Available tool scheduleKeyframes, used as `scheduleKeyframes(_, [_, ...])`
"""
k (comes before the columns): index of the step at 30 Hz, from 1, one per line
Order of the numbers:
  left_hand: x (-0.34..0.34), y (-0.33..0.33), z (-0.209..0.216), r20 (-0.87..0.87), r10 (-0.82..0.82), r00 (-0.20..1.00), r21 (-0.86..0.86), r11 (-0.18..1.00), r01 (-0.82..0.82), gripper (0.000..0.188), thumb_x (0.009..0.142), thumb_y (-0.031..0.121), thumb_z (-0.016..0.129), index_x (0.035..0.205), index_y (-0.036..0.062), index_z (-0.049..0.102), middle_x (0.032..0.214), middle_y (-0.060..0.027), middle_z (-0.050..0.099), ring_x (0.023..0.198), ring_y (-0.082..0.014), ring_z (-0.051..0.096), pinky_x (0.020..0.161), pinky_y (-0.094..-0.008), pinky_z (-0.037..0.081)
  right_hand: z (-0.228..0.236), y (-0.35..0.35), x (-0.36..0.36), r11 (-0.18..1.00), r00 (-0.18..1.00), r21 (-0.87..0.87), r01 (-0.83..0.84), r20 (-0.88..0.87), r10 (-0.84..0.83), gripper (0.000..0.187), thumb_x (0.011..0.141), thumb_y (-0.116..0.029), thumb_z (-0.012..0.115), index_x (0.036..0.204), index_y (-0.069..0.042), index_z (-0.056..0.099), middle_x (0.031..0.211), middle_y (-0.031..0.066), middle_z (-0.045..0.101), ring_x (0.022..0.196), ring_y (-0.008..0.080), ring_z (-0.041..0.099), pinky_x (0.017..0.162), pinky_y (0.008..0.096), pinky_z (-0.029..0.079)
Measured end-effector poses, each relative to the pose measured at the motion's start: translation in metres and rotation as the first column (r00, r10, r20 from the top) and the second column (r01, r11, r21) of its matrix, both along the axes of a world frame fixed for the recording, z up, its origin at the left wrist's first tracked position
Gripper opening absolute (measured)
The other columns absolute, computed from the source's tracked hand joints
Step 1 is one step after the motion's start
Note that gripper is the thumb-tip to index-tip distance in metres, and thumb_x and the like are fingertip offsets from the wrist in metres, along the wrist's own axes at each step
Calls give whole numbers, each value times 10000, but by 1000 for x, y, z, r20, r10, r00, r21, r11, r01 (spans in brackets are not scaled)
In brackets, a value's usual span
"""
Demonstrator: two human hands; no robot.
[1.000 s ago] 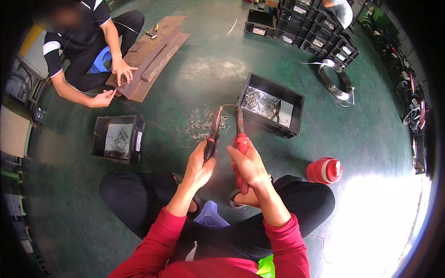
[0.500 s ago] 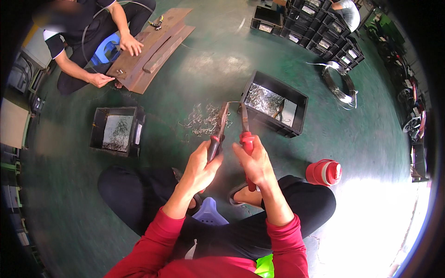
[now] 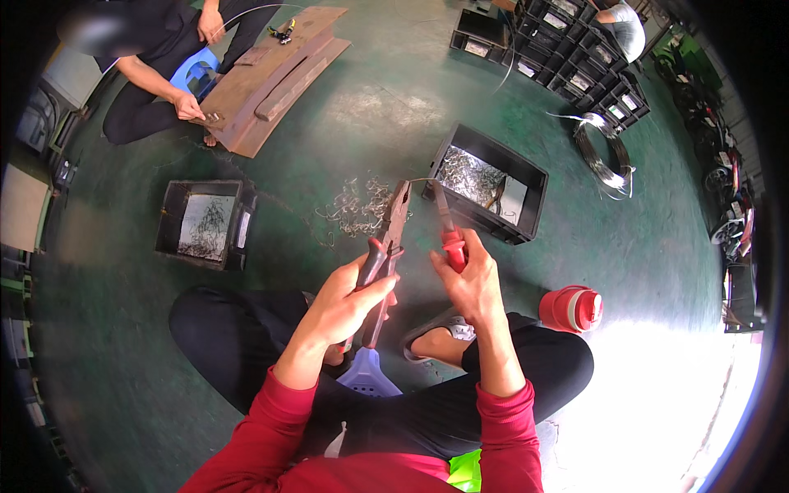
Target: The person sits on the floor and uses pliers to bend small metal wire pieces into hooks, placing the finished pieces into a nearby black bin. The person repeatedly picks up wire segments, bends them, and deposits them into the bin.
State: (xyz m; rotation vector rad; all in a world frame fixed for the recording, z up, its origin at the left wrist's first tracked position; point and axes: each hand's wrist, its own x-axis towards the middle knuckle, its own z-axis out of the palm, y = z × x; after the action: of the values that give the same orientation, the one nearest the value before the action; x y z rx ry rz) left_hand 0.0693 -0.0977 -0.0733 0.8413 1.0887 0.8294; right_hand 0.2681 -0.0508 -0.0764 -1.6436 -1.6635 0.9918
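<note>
My left hand (image 3: 345,302) is closed around the dark and red handles of a pair of pliers (image 3: 397,215); their handles are spread. In my right hand (image 3: 475,286) is a second pair of pliers (image 3: 445,215) with red grips, tilted to the left. A thin short piece of wire (image 3: 422,179) spans the two tips; whether both jaws grip it is too small to tell. A loose heap of small bent wire hooks (image 3: 362,207) lies on the floor just left of the left pliers.
Two black crates stand near: one (image 3: 532,205) at right with wire pieces, one (image 3: 240,232) at left. A red jug (image 3: 570,310) is by my right knee. Farther off are a wire coil (image 3: 604,152), stacked crates (image 3: 567,41) and a person beside a rusty metal plate (image 3: 255,82).
The left pliers' handles have spread wider. The right pliers have tilted, their grip moving right with my hand. The other person's one hand has drawn back from the plate.
</note>
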Motion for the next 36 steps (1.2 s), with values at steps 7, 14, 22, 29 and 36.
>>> scheduleKeyframes(7, [-2,3,-8,29,-31,999,0,1000,31,414,934,104,585,1321,-22,504,1048,-65,600,877,-141,609,756,-314,536,-15,3,5,997,999,79,14,40,-17,317,821,-198,676,1040,-4,555,834,230,642,777,387,652,720,408,506])
scheduleKeyframes(14, [12,13,-99,-466,-80,881,116,982,151,315,875,106,620,1165,-7,567,1016,-95,586,966,-206,550,868,-325,442,-24,10,20,937,911,-349,-5,-387,-139,282,908,-250,648,1048,-29,544,799,25,563,681,113,565,623,290,487])
scheduleKeyframes(22, [35,-3,-276,-867,-140,478,-100,989,108,420,828,91,557,1222,-44,505,1217,-273,508,1164,-446,503,996,-493,426,-12,-1,21,807,586,-500,-315,-771,-249,292,920,-268,627,1063,-32,533,837,66,599,744,169,605,683,333,519])
scheduleKeyframes(29, [30,-16,-289,-902,-201,381,-168,978,120,636,825,270,658,1355,10,422,1377,-247,403,1289,-421,386,986,-630,364,-14,-1,25,716,339,-434,-546,-897,-284,341,939,-303,571,1110,-12,520,894,162,616,814,332,645,727,488,550])
scheduleKeyframes(36, [8,69,-143,-192,453,871,543,788,-291,283,959,90,576,1228,16,627,1187,-105,665,1070,-171,639,911,-289,498,-10,-8,29,625,434,-495,-604,-861,-263,391,926,-342,575,1100,7,544,973,241,647,902,427,670,741,494,561])
